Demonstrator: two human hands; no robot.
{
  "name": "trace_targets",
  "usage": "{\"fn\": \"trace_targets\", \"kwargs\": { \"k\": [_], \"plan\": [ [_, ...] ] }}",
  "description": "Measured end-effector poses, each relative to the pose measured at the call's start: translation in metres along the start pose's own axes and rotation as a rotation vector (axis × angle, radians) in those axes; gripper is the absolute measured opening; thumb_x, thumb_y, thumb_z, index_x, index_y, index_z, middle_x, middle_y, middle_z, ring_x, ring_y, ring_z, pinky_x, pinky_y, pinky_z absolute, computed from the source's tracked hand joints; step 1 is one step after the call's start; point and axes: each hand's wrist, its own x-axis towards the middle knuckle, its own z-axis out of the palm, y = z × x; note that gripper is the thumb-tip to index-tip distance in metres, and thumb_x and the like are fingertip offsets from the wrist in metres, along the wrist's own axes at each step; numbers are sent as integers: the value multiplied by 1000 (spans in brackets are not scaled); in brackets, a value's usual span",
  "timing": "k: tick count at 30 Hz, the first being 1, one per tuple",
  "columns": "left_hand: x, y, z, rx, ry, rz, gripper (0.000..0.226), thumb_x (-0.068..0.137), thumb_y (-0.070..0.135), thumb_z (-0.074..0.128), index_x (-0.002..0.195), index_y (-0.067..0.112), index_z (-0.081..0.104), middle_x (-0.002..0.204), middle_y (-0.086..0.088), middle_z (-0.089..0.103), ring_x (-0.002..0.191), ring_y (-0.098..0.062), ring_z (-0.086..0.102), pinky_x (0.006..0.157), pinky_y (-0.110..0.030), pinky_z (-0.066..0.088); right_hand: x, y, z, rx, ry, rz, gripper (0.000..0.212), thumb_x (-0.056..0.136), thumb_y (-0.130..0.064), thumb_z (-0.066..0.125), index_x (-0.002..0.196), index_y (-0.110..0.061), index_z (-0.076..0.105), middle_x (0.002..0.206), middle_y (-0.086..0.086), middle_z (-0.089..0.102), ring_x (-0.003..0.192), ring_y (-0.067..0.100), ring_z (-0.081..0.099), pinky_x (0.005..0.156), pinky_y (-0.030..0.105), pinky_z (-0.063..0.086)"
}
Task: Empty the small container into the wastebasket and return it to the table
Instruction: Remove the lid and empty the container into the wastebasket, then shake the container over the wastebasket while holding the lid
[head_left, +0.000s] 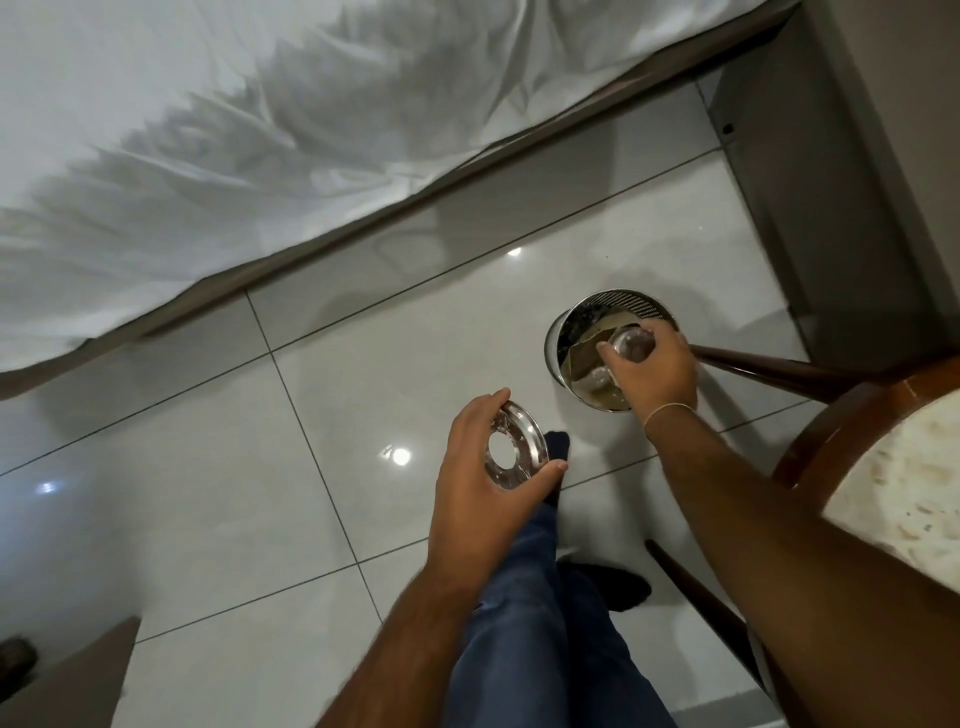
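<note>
A round metal wastebasket (558, 340) with a perforated wall stands on the tiled floor at centre right, with paper and scraps inside. My right hand (655, 370) holds a small clear container (631, 344) tipped over the basket's opening. My left hand (480, 470) is lower and to the left, gripping a shiny metal ring-shaped lid (517, 453) with a round hole in its middle. The table (898, 488), with a speckled stone top and dark wooden rim, shows at the right edge.
A bed with rumpled white sheets (234, 130) fills the upper left, its dark base running diagonally. My legs in blue jeans (535, 623) and dark socks stand on glossy white tiles (260, 493). Dark wooden table legs (769, 364) pass beside the basket. A grey cabinet (789, 182) stands at upper right.
</note>
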Motion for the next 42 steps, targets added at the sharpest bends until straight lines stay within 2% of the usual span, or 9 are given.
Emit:
{"fn": "trace_targets", "kwargs": {
  "k": [5, 9, 11, 14, 20, 24, 32, 37, 42],
  "plan": [
    [1, 4, 3, 8, -26, 4, 86, 81, 51, 91, 153, 47, 46, 153, 26, 49, 138, 10, 47, 107, -6, 43, 1, 7, 2, 138, -91, 162, 60, 82, -35, 94, 134, -20, 67, 141, 12, 71, 127, 32, 68, 108, 45, 60],
    [3, 14, 10, -1, -52, 24, 85, 81, 44, 94, 153, 42, 49, 150, 25, 52, 136, 12, 49, 106, -4, 42, -9, 16, -27, 840, -208, 635, 58, 96, -47, 76, 144, -17, 62, 143, 16, 69, 128, 35, 67, 100, 50, 63],
    [6, 25, 15, -3, -74, 32, 86, 80, 41, 95, 153, 40, 50, 148, 26, 52, 132, 17, 49, 101, -2, 42, -24, 21, -50, 1151, -319, 674, 61, 101, -58, 63, 147, -18, 62, 139, 17, 73, 127, 36, 71, 101, 57, 63],
    [9, 56, 34, -19, -148, 89, 87, 79, 38, 96, 153, 39, 51, 147, 26, 53, 128, 19, 50, 95, -3, 46, -52, 36, -95, 1343, -299, 659, 58, 101, -62, 60, 136, -17, 69, 119, 16, 86, 108, 33, 83, 77, 51, 70],
    [-3, 140, 107, 100, -502, 353, 89, 77, 34, 97, 154, 32, 51, 151, 14, 53, 137, -1, 54, 112, -27, 50, -114, 81, -167, 1478, -264, 611, 60, 95, -61, 69, 132, -14, 79, 126, 20, 83, 107, 31, 83, 76, 42, 69],
    [-33, 175, 164, 207, -731, 500, 94, 76, 38, 97, 157, 29, 49, 150, 15, 49, 129, 9, 51, 106, -6, 42, -151, 114, -208, 1507, -186, 601, 62, 100, -67, 60, 134, -19, 78, 139, 18, 78, 128, 30, 75, 98, 41, 67],
    [-102, 199, 267, 501, -1068, 745, 98, 76, 44, 94, 159, 32, 44, 152, 12, 50, 133, -3, 49, 114, -19, 42, -205, 183, -268, 1687, 88, 683, 55, 95, -67, 64, 123, -24, 85, 132, 9, 83, 120, 21, 79, 84, 31, 68],
    [-138, 197, 328, 715, -1224, 838, 97, 77, 40, 93, 161, 30, 44, 152, 10, 50, 124, 1, 50, 95, 7, 29, -232, 233, -282, 1768, 228, 721, 57, 100, -67, 57, 126, -24, 83, 133, 10, 82, 121, 22, 79, 83, 33, 69],
    [-154, 203, 381, 858, -1180, 924, 99, 78, 43, 90, 163, 29, 42, 159, 1, 47, 137, -25, 53, 112, -41, 53, -247, 268, -293, 1652, 387, 818, 62, 107, -68, 43, 133, -21, 75, 125, 9, 85, 117, 28, 80, 90, 43, 67]
  ]
}}
